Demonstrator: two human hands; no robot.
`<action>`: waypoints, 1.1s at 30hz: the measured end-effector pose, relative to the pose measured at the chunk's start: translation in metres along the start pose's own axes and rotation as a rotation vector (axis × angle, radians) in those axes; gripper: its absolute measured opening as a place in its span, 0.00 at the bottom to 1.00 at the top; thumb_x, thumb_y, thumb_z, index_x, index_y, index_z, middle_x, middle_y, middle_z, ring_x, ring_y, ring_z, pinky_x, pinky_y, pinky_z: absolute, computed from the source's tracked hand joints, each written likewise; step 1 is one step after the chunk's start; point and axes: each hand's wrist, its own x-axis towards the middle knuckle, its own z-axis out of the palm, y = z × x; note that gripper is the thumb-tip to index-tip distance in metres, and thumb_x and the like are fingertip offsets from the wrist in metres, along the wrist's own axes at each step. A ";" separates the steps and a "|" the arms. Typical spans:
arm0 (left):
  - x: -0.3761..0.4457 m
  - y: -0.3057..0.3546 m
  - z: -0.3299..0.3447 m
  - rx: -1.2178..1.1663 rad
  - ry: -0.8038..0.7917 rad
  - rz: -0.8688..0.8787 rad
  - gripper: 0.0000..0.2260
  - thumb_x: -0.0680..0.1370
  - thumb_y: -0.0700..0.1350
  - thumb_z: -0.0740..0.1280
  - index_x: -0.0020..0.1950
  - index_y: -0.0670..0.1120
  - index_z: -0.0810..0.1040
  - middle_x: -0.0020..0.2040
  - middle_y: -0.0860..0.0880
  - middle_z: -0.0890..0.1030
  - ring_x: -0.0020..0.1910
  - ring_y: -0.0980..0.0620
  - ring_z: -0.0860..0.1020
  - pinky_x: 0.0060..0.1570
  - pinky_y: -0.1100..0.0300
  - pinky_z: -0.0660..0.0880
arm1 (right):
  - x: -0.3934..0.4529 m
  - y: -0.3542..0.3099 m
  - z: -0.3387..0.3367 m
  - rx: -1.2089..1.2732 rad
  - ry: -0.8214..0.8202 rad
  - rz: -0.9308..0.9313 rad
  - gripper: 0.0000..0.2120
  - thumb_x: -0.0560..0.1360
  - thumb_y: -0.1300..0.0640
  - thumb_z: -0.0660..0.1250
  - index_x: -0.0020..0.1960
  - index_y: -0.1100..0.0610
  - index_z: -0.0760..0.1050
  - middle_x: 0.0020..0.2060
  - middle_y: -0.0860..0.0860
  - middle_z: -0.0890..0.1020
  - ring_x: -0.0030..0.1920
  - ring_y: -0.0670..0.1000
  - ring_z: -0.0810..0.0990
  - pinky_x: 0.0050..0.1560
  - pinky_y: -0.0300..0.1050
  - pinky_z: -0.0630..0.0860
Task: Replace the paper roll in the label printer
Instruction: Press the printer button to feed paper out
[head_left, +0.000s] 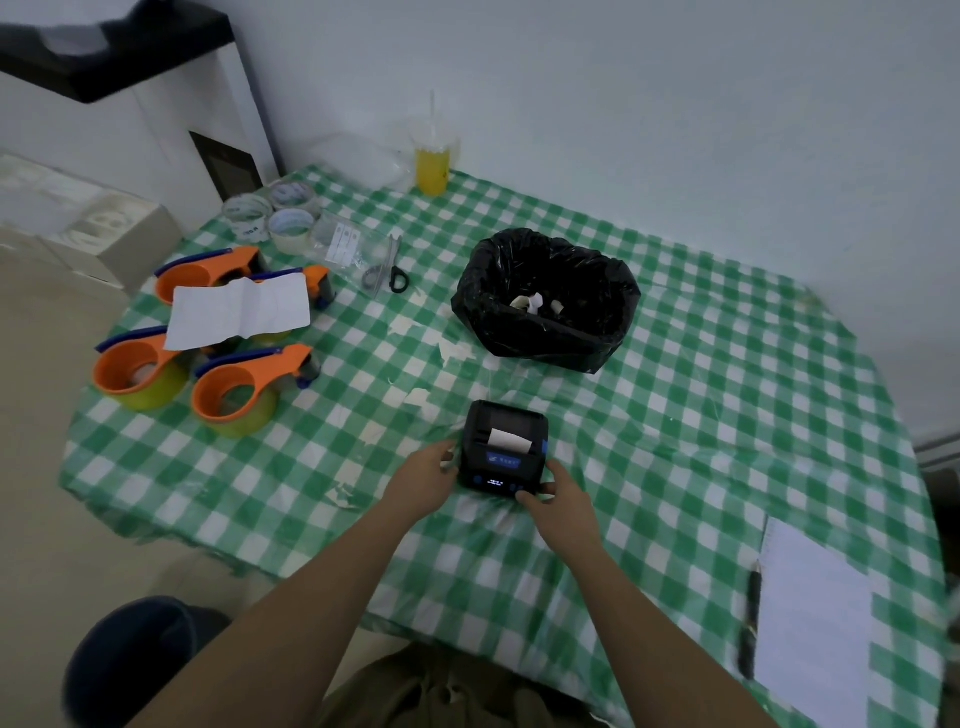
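A small black label printer (503, 447) with blue buttons and a lit display stands on the green checked tablecloth (675, 415). A short white strip of label paper (510, 439) sticks out of its slot, and its lid looks shut. My left hand (428, 475) grips the printer's left side. My right hand (558, 501) holds its front right corner, fingers curled on the casing. No loose paper roll shows on the table.
A bin lined with a black bag (545, 299), holding paper scraps, sits behind the printer. Orange tape dispensers (234, 389), a white sheet (239, 312), tape rolls (270, 218), scissors (387, 273) and a yellow drink (432, 166) lie left and back. A notepad (815, 623) and pen (750, 623) lie right.
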 end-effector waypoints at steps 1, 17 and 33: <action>0.000 0.000 -0.001 0.012 0.008 -0.002 0.20 0.77 0.39 0.61 0.70 0.44 0.66 0.64 0.41 0.76 0.60 0.43 0.76 0.58 0.55 0.72 | 0.000 -0.001 0.000 -0.007 0.003 -0.002 0.28 0.73 0.53 0.69 0.70 0.52 0.64 0.57 0.56 0.81 0.53 0.55 0.81 0.54 0.52 0.78; 0.000 0.001 -0.004 0.038 0.035 0.008 0.15 0.78 0.40 0.60 0.64 0.41 0.73 0.61 0.41 0.78 0.58 0.43 0.77 0.58 0.56 0.72 | 0.009 -0.010 -0.006 -0.034 -0.032 0.037 0.23 0.71 0.56 0.72 0.65 0.56 0.71 0.48 0.58 0.84 0.47 0.56 0.81 0.45 0.46 0.76; 0.009 0.001 -0.007 0.061 0.053 0.023 0.14 0.78 0.41 0.60 0.63 0.42 0.74 0.62 0.42 0.79 0.58 0.45 0.77 0.57 0.57 0.71 | 0.010 -0.006 -0.004 -0.094 -0.034 0.033 0.20 0.73 0.54 0.68 0.64 0.55 0.71 0.50 0.56 0.84 0.50 0.55 0.81 0.47 0.46 0.76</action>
